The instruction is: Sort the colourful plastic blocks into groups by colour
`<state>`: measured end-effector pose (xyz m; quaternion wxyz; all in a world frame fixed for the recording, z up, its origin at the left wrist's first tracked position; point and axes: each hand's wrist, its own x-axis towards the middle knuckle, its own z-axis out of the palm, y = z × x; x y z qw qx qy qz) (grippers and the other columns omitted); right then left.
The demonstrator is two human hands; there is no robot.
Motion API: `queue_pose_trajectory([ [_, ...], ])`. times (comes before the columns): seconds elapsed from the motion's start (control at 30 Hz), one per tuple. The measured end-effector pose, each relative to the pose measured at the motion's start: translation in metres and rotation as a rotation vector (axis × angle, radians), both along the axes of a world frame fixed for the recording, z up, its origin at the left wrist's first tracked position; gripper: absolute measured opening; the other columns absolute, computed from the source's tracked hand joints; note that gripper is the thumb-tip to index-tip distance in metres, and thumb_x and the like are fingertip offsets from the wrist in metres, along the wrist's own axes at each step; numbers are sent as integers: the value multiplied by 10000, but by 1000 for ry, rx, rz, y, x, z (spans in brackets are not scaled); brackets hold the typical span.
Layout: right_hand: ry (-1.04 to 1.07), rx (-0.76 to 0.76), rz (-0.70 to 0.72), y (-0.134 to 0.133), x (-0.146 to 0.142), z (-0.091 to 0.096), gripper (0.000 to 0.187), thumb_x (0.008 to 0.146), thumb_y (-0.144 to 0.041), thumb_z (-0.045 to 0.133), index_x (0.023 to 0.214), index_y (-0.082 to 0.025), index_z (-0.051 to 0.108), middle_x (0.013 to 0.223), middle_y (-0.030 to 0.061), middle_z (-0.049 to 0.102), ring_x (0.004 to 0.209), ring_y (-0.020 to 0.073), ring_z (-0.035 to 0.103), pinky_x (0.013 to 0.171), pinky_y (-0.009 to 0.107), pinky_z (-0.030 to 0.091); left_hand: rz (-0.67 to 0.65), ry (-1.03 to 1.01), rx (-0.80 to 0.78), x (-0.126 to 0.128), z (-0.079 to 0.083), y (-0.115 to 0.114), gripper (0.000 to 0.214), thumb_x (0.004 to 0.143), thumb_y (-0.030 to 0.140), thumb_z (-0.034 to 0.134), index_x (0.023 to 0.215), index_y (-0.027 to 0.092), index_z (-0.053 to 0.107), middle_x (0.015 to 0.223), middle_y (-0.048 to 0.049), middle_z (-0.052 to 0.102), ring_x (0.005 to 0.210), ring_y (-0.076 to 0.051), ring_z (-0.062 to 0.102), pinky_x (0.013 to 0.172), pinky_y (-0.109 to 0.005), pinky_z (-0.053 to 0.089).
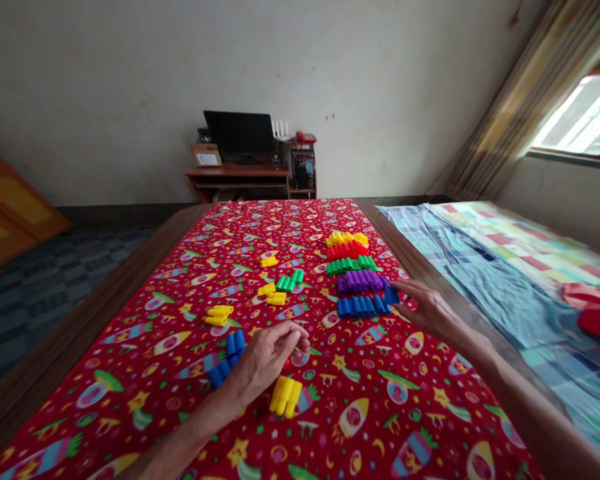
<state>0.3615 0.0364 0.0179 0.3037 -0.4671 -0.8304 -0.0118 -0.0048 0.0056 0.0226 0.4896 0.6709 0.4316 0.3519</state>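
Pinching blue piece [391,294] narrowly: right hand [426,308].

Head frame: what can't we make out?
- Left hand, head view: whether it holds anything; its own curled fingers hide the palm.
- Blue pieces beside it, head view: exact count; left hand and wrist may cover some.
- Right hand, head view: whether it grips or only touches the blue piece at its fingertips; blurred.
- Far yellow row, head view: piece count; too small, bunched.
- Red item, head view: full shape; cut by right edge.
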Motion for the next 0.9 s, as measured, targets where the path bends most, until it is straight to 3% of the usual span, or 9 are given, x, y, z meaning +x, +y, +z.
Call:
queue_pose_trajectory([
  [0.13,-49,-120,30,-1,23,-1,321,892,-325,547,1170,-193,637,1073,137,712,944,244,696,809,370,576,-17,41,22,1,2,-1,323,890,447,505,815,170,651,753,-47,720,659,-158,682,626,-242,560],
  [0.3,-59,-167,126,7,18,-1,223,860,-238,570,1050,-194,677,963,104,739,808,207,711,732,315,578,-33,39,17,0,-5,-2,320,894,457,513,843,175,656,755,-44,721,686,-164,688,633,-244,566],
  [0.47,-68,-192,203,19,9,-11,255,856,-169,562,1087,-177,668,953,112,744,814,196,710,718,303,579,-73,105,55,-2,-15,-2,317,936,417,452,897,177,655,794,-51,731,722,-170,703,666,-247,566],
  [0.63,-86,-164,248,14,8,-10,304,910,-221,534,1199,-192,622,1080,127,723,971,212,694,837,349,573,-112,223,176,-5,-5,2,297,941,369,430,905,201,672,786,-38,739,718,-171,703,683,-244,556],
  [0.77,-97,-153,180,4,1,4,312,932,-263,513,1219,-195,613,1133,142,704,1012,244,685,850,384,566,-106,470,340,-34,0,17,273,894,370,495,1017,252,708,1015,-53,752,965,-221,686,922,-311,508],
  [0.9,-85,-160,118,-1,-12,20,272,962,-259,455,1125,-178,657,994,135,724,882,223,699,749,325,554,3,737,395,-79,-18,32,439,811,453,580,1181,233,666,1262,-99,660,1199,-294,572,1074,-428,404],
])
